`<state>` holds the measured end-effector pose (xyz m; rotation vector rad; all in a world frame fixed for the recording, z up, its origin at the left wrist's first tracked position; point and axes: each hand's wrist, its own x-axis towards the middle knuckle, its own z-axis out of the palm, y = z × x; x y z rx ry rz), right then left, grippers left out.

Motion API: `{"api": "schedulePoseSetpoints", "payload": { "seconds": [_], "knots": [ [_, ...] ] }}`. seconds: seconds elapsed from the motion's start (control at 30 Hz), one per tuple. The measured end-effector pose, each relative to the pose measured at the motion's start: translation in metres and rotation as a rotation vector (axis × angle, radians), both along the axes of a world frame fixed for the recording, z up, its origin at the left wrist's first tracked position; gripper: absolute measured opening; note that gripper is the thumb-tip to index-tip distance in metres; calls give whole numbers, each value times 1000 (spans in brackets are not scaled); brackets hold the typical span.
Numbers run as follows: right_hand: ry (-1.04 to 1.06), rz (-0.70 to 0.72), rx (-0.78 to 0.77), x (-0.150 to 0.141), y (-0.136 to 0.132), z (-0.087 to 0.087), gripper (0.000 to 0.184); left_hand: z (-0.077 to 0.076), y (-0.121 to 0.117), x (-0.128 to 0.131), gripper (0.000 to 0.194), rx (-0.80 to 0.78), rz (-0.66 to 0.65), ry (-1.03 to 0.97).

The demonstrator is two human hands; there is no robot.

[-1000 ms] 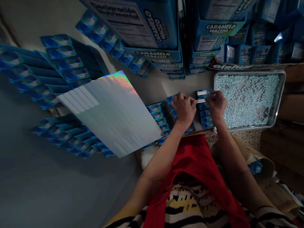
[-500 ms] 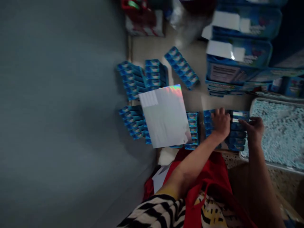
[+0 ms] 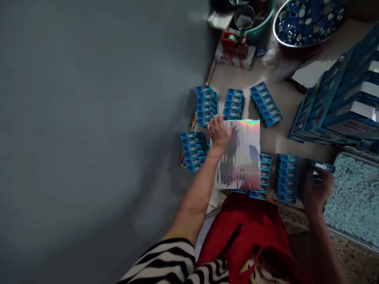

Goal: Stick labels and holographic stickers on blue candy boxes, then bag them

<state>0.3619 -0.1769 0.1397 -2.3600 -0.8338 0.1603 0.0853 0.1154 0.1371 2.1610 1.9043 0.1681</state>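
My left hand (image 3: 219, 133) grips the upper left corner of a shiny silver sheet (image 3: 241, 165), thumb on its face and fingers curled at the edge. Rainbow glare runs along the sheet's top. It lies over rows of small blue boxes, hiding part of them. My right hand (image 3: 318, 191), smeared by motion, is over a dark blue row of boxes (image 3: 309, 163) at the right, where a white label (image 3: 321, 166) shows; its fingers cannot be made out. Beside that row stands another row of blue boxes (image 3: 287, 179).
More blue box rows (image 3: 204, 104) stand near the table's left edge. A tray of pale blue pieces (image 3: 352, 197) is at the right, below stacked large blue cartons (image 3: 340, 106). Behind are a red tape dispenser (image 3: 233, 43) and a metal bowl (image 3: 281, 41) of blue-and-silver pieces.
My left hand has moved left from the right-hand boxes onto the silver sheet, which now lies straighter. My right hand stays by the boxes, lower and blurred. The view has shifted.
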Motion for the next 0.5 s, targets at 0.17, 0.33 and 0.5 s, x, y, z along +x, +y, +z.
{"api": "schedulePoseSetpoints", "payload": {
  "seconds": [0.17, 0.33, 0.5],
  "knots": [
    [125, 594, 157, -120, 145, -14, 27, -27, 45, -57, 59, -121, -224, 68],
    [-45, 772, -10, -156, 242, -24, 38, -22, 37, -71, 37, -101, -364, -54],
    [-13, 1048, -190, -149, 282, -28, 34, -18, 41, -92, 35, -76, -316, -166]
  ]
}}
